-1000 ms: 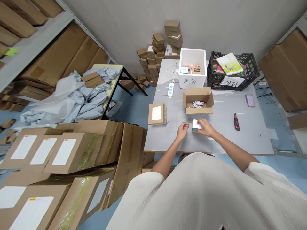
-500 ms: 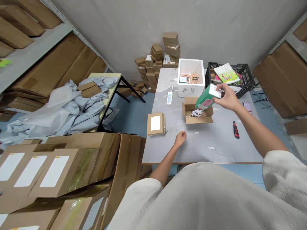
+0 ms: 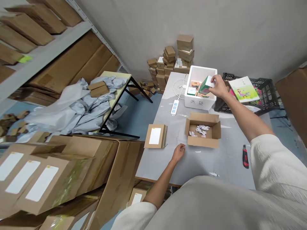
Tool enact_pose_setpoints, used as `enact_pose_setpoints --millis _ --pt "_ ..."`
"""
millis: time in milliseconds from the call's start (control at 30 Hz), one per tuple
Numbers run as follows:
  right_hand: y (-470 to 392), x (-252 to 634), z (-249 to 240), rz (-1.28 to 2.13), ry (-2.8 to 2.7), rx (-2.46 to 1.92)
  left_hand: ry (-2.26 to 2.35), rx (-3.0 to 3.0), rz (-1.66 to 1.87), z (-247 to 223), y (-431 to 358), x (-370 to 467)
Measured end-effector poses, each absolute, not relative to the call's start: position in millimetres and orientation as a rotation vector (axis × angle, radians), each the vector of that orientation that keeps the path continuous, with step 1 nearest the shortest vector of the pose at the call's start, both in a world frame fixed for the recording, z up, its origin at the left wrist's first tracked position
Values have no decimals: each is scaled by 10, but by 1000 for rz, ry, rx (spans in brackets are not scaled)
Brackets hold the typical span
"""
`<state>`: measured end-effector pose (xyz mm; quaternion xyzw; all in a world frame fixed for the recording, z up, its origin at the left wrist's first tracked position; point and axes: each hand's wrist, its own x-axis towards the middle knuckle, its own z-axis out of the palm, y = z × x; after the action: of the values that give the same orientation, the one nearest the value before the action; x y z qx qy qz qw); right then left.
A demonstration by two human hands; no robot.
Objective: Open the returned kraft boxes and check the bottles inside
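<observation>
My right hand (image 3: pixel 218 86) grips the top end of a green and white box (image 3: pixel 205 85), whose lower end is inside the white foam box (image 3: pixel 200 103). Small boxes, one with a white top (image 3: pixel 191 90), lie in the foam box. In front of it stands an open cardboard box (image 3: pixel 202 142) with crumpled paper (image 3: pixel 202 129) inside. My left hand (image 3: pixel 178 152) rests on the grey table (image 3: pixel 172 166), left of the cardboard box, its fingers curled; whether it holds anything is too small to tell.
A closed carton (image 3: pixel 155 136) lies at the table's left, a power strip (image 3: pixel 175 107) behind it. A red and black cutter (image 3: pixel 245 157) is at the right. Books fill a black crate (image 3: pixel 266 92) at the back right. Stacked cartons (image 3: pixel 57 179) stand at the left.
My right hand has moved the green and white box from above the cardboard box back into the foam box. The view has shifted; my left hand stays at the table.
</observation>
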<state>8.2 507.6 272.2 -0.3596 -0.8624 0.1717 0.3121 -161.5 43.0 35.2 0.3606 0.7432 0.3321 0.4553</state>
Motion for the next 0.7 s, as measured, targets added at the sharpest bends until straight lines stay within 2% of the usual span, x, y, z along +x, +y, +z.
enact_pose_setpoints --millis 200,400,533,700 --pt "5340 -369 2080 690 -2353 -1066 1847 877 819 388 509 -1691" --pt "5505 -461 1576 844 -2381 -1084 1846 857 827 406 515 -1729" --pt "5501 -466 1500 907 -2433 -1069 1825 869 822 423 541 -1728" --pt "5219 -287 1686 828 -2372 -1053 1791 890 916 512 718 -1736"
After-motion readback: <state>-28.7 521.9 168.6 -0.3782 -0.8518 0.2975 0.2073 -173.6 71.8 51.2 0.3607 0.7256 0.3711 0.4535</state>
